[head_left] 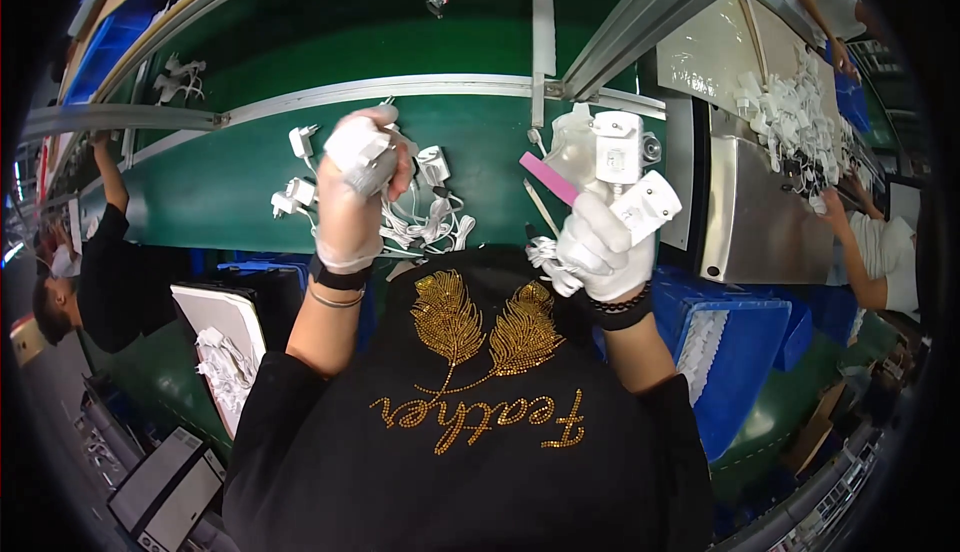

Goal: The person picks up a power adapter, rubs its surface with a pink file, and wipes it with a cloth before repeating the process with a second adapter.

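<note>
My left hand (pixel 352 187), partly covered in white, is closed above the green bench. Its fingers bend round a white and grey thing that blur and the fingers keep me from naming. In a white glove, my right hand (pixel 603 244) grips a white power adapter (pixel 650 208) with its two-pin face showing. A second white power adapter (pixel 618 148) is just beyond it; whether the hand holds this one too, I cannot tell. A coiled white cable (pixel 553 264) hangs by the right palm. Around my left hand lie several white adapters (pixel 294 197) and cables (pixel 432 228).
A pink strip (pixel 549 178), a pen-like stick (pixel 541 207) and a clear plastic bag (pixel 571 147) are near my right hand. A metal rail (pixel 450 86) crosses behind. Blue bins (pixel 735 372) stand lower right. Co-workers (pixel 130 282) work at both sides; adapters (pixel 785 117) are heaped at right.
</note>
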The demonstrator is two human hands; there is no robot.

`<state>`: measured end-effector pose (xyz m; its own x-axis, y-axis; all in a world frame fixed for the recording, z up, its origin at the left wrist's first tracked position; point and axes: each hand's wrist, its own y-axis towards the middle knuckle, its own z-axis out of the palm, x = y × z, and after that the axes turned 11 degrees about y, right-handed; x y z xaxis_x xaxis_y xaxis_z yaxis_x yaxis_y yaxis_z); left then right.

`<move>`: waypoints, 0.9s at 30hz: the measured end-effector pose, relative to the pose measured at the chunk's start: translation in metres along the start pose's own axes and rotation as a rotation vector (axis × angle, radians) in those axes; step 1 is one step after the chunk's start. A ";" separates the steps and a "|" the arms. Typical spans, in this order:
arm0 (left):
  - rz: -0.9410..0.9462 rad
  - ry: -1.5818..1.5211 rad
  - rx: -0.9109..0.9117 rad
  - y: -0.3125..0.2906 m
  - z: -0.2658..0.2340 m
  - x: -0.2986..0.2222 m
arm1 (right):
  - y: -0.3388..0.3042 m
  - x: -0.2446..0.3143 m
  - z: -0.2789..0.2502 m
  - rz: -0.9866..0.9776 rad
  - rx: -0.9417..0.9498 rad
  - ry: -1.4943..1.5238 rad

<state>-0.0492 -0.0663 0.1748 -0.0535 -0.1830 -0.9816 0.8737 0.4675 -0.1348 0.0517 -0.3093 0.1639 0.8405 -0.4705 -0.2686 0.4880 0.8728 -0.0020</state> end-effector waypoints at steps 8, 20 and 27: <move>-0.194 -0.276 -0.003 -0.024 -0.033 0.054 | -0.023 0.116 0.077 -1.029 -1.005 -0.603; -0.327 -0.138 -0.147 -0.047 -0.043 0.055 | -0.088 0.371 0.125 -1.354 -1.128 -2.395; -0.282 0.108 -0.126 -0.048 -0.038 0.050 | 0.081 0.021 -0.007 -0.151 -0.352 -1.992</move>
<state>-0.1124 -0.0647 0.1271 -0.3417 -0.2310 -0.9110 0.7506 0.5162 -0.4124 0.1071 -0.2475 0.1516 -0.0362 0.2276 0.9731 0.7140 0.6872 -0.1342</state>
